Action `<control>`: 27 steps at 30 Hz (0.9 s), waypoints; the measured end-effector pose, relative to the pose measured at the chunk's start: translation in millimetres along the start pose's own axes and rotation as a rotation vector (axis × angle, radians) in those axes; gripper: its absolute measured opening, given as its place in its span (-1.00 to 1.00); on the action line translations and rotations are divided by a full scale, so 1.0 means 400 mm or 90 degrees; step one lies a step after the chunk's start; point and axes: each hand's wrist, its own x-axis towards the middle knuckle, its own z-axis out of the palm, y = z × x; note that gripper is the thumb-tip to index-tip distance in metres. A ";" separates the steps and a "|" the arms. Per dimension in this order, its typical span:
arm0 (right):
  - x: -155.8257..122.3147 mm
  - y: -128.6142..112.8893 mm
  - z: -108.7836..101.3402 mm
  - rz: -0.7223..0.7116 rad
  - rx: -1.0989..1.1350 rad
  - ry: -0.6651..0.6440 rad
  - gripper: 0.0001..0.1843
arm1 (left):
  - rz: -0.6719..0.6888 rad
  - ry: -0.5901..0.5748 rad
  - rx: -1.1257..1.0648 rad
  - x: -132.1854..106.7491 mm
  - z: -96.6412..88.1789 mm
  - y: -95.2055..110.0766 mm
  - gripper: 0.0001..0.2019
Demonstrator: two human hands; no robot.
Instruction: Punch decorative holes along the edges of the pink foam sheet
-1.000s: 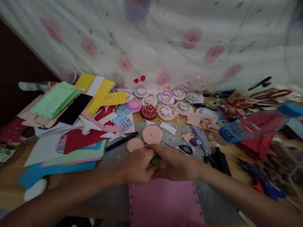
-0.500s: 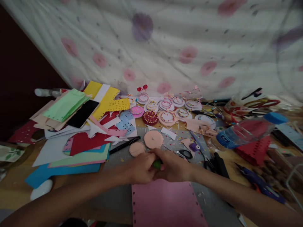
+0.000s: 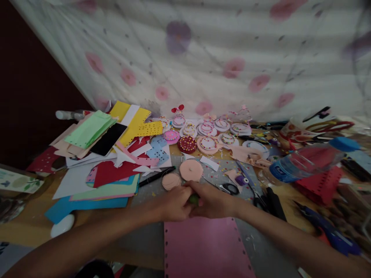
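Note:
Over the far edge of a pink paper sheet (image 3: 203, 247), my two hands meet with fingers closed together. My left hand (image 3: 176, 202) and my right hand (image 3: 213, 200) are wrapped round a small green object (image 3: 194, 199). Fingers cover most of it, so its kind cannot be made out. Small dark holes run along both sides of the sheet, which lies on a grey mat (image 3: 145, 239). Just beyond my hands are a peach paper disc (image 3: 191, 170) and a smaller peach disc (image 3: 171, 181).
Coloured paper (image 3: 104, 193) and a phone (image 3: 108, 139) lie left. Behind stand several small beaded paper hats (image 3: 208, 143). Scissors (image 3: 228, 188), a purple object (image 3: 241, 180), a tilted water bottle (image 3: 301, 164), a black tool (image 3: 275, 204) and a blue glue gun (image 3: 327, 227) are right.
The whole view has shifted slightly, so things appear a little further right. My hands stay closed together round the green object at the sheet's far edge.

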 end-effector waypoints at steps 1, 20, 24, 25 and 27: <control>-0.006 -0.005 -0.004 -0.004 -0.001 -0.005 -0.30 | -0.007 0.005 -0.005 -0.005 -0.002 0.004 -0.87; -0.333 0.058 0.086 0.276 0.233 0.204 -0.57 | -0.233 0.207 -0.386 -0.188 0.059 0.032 -0.75; -0.410 0.094 0.068 0.286 0.059 0.257 -0.67 | -0.211 0.195 -0.283 -0.119 0.132 0.060 -0.82; -0.418 0.093 0.065 0.274 -0.016 0.312 -0.70 | -0.210 0.198 -0.267 -0.105 0.140 0.063 -0.85; -0.410 0.074 0.063 0.219 -0.141 0.428 -0.74 | -0.214 0.205 -0.244 -0.084 0.149 0.065 -0.87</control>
